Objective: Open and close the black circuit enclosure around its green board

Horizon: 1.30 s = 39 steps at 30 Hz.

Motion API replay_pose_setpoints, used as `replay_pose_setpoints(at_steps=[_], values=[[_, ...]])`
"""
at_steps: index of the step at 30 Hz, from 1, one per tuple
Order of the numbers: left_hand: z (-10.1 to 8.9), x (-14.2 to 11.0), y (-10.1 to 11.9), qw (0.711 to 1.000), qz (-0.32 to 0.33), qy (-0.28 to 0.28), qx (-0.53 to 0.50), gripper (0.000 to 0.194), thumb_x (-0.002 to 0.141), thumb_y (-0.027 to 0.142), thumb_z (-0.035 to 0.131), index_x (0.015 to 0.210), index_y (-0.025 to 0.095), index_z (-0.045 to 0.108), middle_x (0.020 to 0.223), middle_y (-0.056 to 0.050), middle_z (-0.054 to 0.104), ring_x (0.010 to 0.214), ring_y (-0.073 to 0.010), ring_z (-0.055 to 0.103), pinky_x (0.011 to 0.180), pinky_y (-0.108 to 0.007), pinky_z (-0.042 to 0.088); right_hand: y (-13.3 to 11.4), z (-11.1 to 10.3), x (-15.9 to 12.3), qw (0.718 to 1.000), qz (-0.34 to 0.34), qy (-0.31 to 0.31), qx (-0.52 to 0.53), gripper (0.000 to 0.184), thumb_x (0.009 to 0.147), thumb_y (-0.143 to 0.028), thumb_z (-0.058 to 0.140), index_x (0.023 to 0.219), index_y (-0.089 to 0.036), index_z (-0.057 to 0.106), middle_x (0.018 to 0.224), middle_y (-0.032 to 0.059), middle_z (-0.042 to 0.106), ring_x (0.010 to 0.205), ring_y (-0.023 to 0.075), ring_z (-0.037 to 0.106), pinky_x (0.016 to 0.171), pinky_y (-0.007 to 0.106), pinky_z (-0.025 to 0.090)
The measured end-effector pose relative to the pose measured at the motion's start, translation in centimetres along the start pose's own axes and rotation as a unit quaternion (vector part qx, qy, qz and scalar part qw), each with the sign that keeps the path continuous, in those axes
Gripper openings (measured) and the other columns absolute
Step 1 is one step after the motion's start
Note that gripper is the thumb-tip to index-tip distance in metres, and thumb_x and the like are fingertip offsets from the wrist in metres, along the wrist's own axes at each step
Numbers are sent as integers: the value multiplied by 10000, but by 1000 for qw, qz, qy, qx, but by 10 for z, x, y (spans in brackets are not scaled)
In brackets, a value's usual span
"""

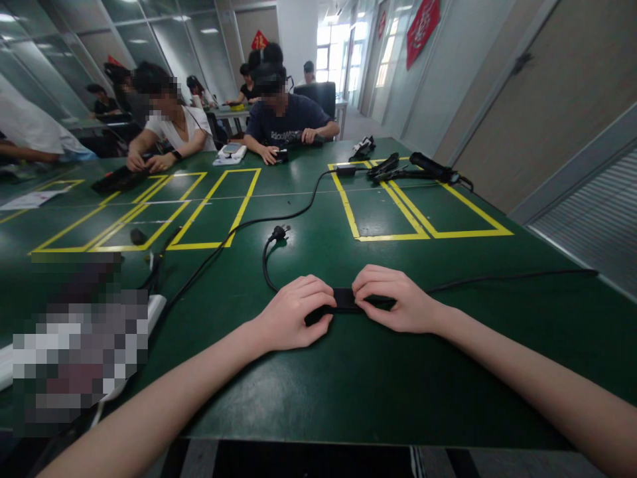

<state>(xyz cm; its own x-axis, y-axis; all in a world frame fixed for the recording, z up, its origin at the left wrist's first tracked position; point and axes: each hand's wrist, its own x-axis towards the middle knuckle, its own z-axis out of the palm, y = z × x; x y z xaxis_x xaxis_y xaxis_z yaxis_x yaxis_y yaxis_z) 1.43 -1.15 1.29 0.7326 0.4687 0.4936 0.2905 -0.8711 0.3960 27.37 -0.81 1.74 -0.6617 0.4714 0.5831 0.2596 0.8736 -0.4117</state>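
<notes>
A black power adapter (345, 300) lies on the green table between my two hands. My left hand (301, 312) curls over its left end, fingertips on top and thumb along the near side. At the other end, the fingers and thumb of my right hand (391, 297) pinch the adapter, partly hiding it. From behind my left hand a short black cord loops away to a plug (279, 232) with metal prongs. A thin black cable (512, 277) runs out past my right hand to the right.
Yellow tape (393, 237) marks rectangles on the green table (318, 405). Black cables and devices (398, 169) lie at the far right. A white power strip (156, 309) and blurred items stand at left. Across the table, people (293, 116) handle black devices.
</notes>
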Motion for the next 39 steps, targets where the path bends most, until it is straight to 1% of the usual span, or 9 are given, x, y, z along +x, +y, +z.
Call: replay_pose_setpoints(at_steps=[5,9,15,18,21,24,30,34,39], values=[[2,1,2,1000,11,2,-12,198,956,148,544,1060,174,710,1035,-110,750,989,-233,689,912,-403,598,-4,1,1,1000,-5,-12,13,157,945,-102,604,878,-211,694,865,59,727,817,189,674,752,348,583],[3,2,3,1000,23,-1,-4,228,971,143,530,1089,167,723,1080,-120,756,1011,-232,702,934,-407,613,-6,4,1,1000,-11,-27,11,155,945,-102,604,890,-198,711,907,76,736,858,197,691,776,353,597],[6,4,3,999,33,-15,21,253,988,134,502,1103,165,725,1124,-120,757,1035,-228,707,974,-407,613,-5,11,2,999,-31,-11,-5,172,955,-112,586,915,-208,724,901,76,742,842,201,689,768,359,604],[2,4,-1,999,31,-19,40,258,992,145,499,1099,167,733,1113,-122,757,1029,-231,708,964,-411,616,-5,8,2,999,-33,-20,-10,174,951,-108,588,910,-207,725,905,78,737,846,203,687,756,353,597],[-3,3,-5,999,26,-11,45,243,986,152,510,1077,165,736,1077,-122,759,1001,-232,709,927,-410,627,-6,2,1,999,-25,-40,-14,187,957,-108,577,898,-202,728,905,79,732,847,199,688,758,348,596],[-3,3,-5,999,33,1,37,217,971,155,536,1065,160,731,1059,-124,762,978,-233,711,912,-406,631,-8,-1,1,998,-20,-49,-17,198,966,-109,568,894,-202,727,900,77,733,839,194,686,757,346,597],[5,6,1,998,63,-4,19,230,943,137,538,1074,148,726,1077,-122,764,1003,-234,710,943,-385,620,-7,5,2,999,-29,-29,-16,168,973,-115,583,900,-197,710,909,78,737,855,193,691,768,343,602],[2,5,-3,998,52,-2,30,242,938,132,530,1082,143,725,1073,-131,760,994,-237,708,926,-391,622,-6,4,1,999,-27,-35,-13,151,957,-100,596,887,-194,691,903,75,729,844,192,691,753,342,599],[4,6,-6,998,61,4,27,214,925,135,544,1053,135,715,1065,-131,756,983,-237,701,928,-381,615,-2,5,3,999,-25,-8,-20,157,985,-116,590,909,-204,697,906,74,743,849,194,703,772,350,607]])
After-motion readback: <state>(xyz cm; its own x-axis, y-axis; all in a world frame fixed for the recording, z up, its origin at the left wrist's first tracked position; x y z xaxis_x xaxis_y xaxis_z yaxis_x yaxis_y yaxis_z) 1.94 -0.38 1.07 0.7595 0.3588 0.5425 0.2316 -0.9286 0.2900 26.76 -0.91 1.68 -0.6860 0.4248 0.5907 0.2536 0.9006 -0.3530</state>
